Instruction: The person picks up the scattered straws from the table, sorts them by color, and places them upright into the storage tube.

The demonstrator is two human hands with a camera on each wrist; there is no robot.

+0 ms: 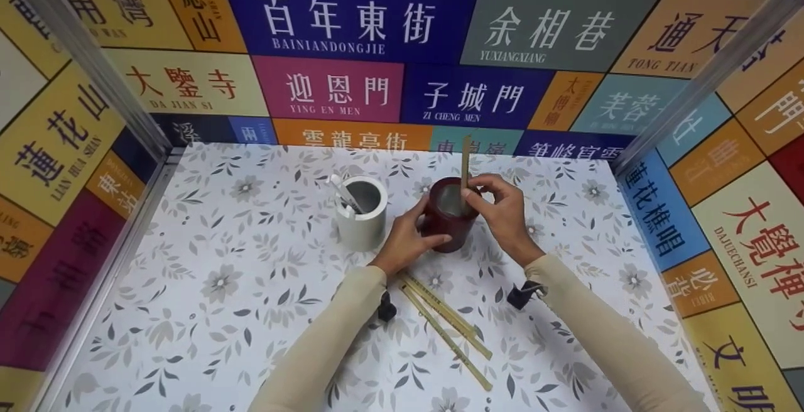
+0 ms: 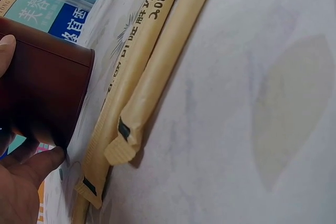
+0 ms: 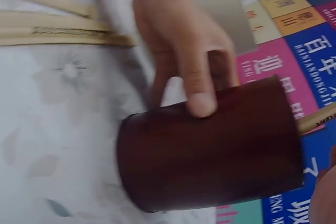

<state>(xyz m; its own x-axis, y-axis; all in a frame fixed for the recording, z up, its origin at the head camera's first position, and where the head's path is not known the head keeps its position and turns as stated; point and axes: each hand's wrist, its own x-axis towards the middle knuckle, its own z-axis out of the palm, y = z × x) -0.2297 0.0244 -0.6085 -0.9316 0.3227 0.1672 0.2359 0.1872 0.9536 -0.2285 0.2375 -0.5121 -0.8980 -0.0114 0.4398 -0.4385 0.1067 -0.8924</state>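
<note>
Flanking hands (image 1: 405, 239) (image 1: 507, 214), dark-red cup (image 1: 457, 227) between

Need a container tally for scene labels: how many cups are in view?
2. The dark red cup is in the grip of the left hand; the white cup stands to its left, with white items sticking out. Both show plainly; no sign of hidden ones.

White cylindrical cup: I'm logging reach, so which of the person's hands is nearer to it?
Left. The left hand is right of the white cup, close by, gripping the dark red cylindrical cup; the right hand is farther right, pinching a tan paper-wrapped stick.
</note>
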